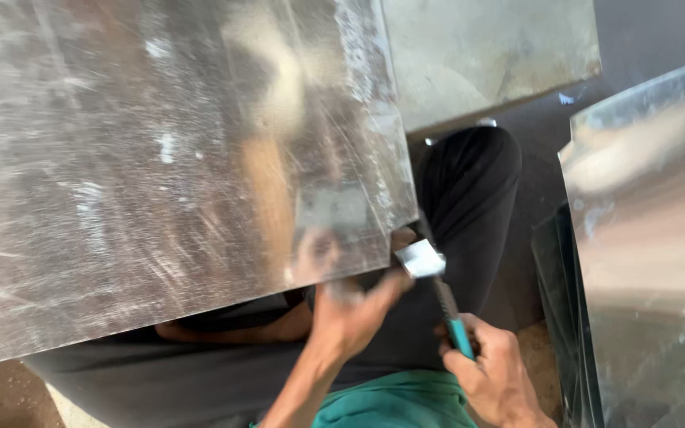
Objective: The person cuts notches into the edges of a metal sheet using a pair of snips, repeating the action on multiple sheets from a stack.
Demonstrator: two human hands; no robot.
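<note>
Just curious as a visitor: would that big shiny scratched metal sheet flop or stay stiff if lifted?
The big shiny metal sheet looks thin, so it would probably flex and wobble. Its smooth reflective face seems slippery. Its bare edge, near the left hand, may be sharp.

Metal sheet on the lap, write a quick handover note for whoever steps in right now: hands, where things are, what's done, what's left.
Left hand: gripping the near edge of the big metal sheet, close to its corner.
Right hand: closed on the teal handle of a hammer, its head touching or almost touching that corner.
The sheet rests tilted over the legs; another shiny sheet stands to the right.
Done: cannot tell, the edge is blurred.
Left: probably working that corner edge; check it first.
</note>
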